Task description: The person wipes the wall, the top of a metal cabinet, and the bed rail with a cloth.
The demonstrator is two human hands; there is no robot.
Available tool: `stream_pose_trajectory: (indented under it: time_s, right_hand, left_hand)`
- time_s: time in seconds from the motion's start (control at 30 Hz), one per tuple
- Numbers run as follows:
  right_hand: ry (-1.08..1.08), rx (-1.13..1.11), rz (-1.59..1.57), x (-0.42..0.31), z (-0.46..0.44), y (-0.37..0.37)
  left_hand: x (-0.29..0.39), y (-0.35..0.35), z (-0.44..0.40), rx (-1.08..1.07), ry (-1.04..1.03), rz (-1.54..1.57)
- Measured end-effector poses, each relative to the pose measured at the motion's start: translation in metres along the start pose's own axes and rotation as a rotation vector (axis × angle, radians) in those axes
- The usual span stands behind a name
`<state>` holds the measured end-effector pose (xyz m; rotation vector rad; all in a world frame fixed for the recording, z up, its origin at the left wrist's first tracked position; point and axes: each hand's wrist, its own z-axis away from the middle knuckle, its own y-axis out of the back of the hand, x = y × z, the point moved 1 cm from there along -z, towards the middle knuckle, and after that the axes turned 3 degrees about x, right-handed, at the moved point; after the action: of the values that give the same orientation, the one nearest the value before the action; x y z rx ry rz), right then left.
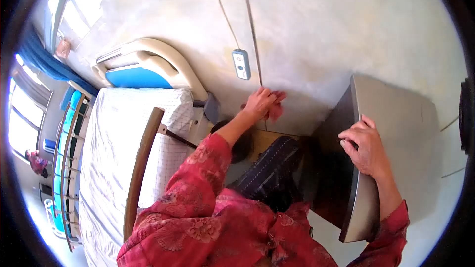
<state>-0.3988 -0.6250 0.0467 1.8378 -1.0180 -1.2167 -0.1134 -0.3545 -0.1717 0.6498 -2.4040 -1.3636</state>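
My left hand (260, 103) reaches to the wall, its fingers closed around a crumpled red cloth (277, 106). The cloth lies at the wall close to a thin vertical conduit (253, 34). My right hand (363, 147) rests at the edge of a grey-topped bedside cabinet (396, 133), with bent fingers slightly apart and nothing seen in them. Above my left hand, a blue-and-white call unit (241, 64) is fixed to the wall.
A bed with a white sheet (118, 138), a cream-and-blue headboard (148, 66) and a brown side rail (143, 168) stands to the left. Beyond it are another bed rail (64, 163), a blue curtain (49, 62) and windows. A person (37, 162) is at the far left.
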Motion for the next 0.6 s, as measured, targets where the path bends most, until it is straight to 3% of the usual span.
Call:
stream_pose_trajectory:
  time_s: [0.03, 0.07, 0.1, 0.17, 0.23, 0.3, 0.43, 0.5, 0.6]
  right_hand:
    - [0.016, 0.005, 0.001, -0.001, 0.000, 0.000]
    - [0.004, 0.009, 0.004, -0.001, 0.000, -0.002]
    - [-0.010, 0.010, 0.006, -0.002, 0.000, -0.003]
    - [0.001, 0.003, 0.015, -0.003, 0.000, -0.006]
    - [-0.009, 0.021, 0.026, -0.004, 0.001, -0.008]
    - [-0.016, 0.006, 0.024, -0.006, 0.000, -0.007]
    - [-0.004, 0.018, 0.049, -0.010, -0.001, -0.009]
    - [-0.002, 0.015, 0.045, -0.011, -0.001, -0.009]
    - [-0.004, 0.019, 0.049, -0.013, -0.002, -0.010]
  left_hand:
    - [-0.020, -0.015, 0.019, 0.009, 0.006, -0.013]
    - [-0.048, -0.036, 0.039, 0.160, 0.403, 0.636]
    - [-0.051, -0.014, 0.044, 0.313, 0.794, 1.291]
    - [-0.047, 0.083, 0.038, 0.162, 0.638, 0.510]
    - [-0.091, 0.098, 0.036, 0.460, 0.706, 0.102]
    - [-0.111, 0.144, 0.011, 0.701, 0.708, 0.035]
    - [-0.083, 0.242, -0.066, 0.993, 0.347, 0.098]
    - [-0.094, 0.242, -0.099, 1.042, 0.188, 0.082]
    - [-0.089, 0.223, -0.106, 1.057, 0.210, -0.108]
